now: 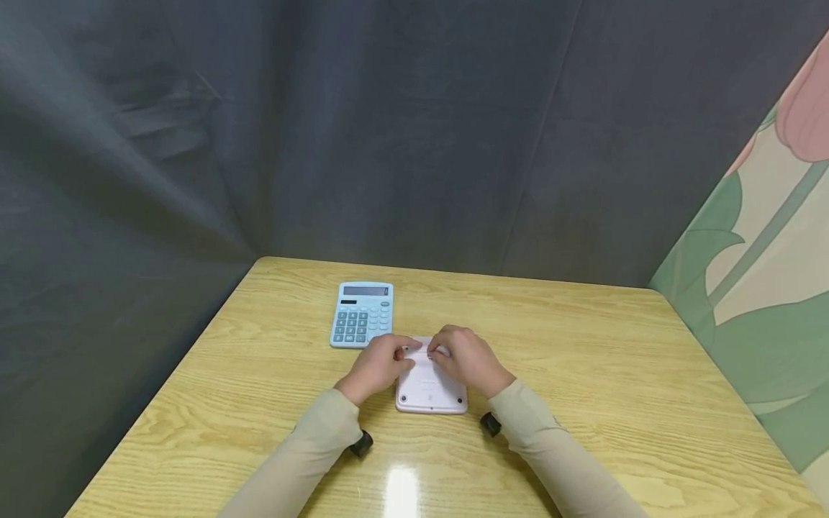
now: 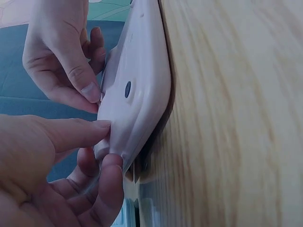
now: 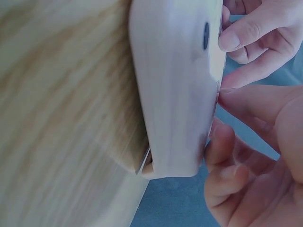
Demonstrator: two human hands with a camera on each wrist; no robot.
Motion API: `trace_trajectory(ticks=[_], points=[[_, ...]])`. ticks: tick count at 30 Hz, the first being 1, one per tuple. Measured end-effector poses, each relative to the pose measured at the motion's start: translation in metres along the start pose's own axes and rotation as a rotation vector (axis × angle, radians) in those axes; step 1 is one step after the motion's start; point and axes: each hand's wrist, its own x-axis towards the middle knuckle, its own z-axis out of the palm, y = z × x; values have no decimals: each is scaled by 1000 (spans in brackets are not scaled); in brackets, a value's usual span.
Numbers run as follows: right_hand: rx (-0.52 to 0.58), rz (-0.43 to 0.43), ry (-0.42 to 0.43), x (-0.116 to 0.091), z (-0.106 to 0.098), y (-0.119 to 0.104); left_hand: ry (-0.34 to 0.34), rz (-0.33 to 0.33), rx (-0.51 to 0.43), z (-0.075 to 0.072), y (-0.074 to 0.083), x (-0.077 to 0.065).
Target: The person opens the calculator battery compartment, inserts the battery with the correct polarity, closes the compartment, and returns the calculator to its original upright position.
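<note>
A pink calculator (image 1: pixel 429 392) lies face down on the table, its pale back with round feet turned up. My left hand (image 1: pixel 381 365) holds its far left corner, thumb on the back and fingers curled at the edge. My right hand (image 1: pixel 468 357) has thumb and forefinger pinched together at the battery cover (image 2: pixel 110 71) near the far end of the back. In the right wrist view, the right thumb (image 3: pixel 241 100) presses at the cover's edge while the other fingers curl by the calculator's end. The cover is partly hidden by the fingers.
A blue calculator (image 1: pixel 364 314) lies face up just beyond my left hand. The wooden table (image 1: pixel 622 403) meets a dark curtain (image 1: pixel 414 144) at the back. A flower-patterned panel (image 1: pixel 764 288) stands at the right. Dark wrist devices (image 1: pixel 361 444) sit under both sleeves.
</note>
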Motion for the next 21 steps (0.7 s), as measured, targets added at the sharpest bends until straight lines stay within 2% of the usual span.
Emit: trace_trajectory(ticks=[14, 17, 21], points=[[-19, 53, 1, 1, -1, 5, -12, -20, -21, 0, 4, 2], [-23, 130, -6, -2, -5, 5, -11, -24, -12, 1, 6, 1], [-29, 315, -39, -6, -10, 7, -6, -45, 15, 2, 12, -4]])
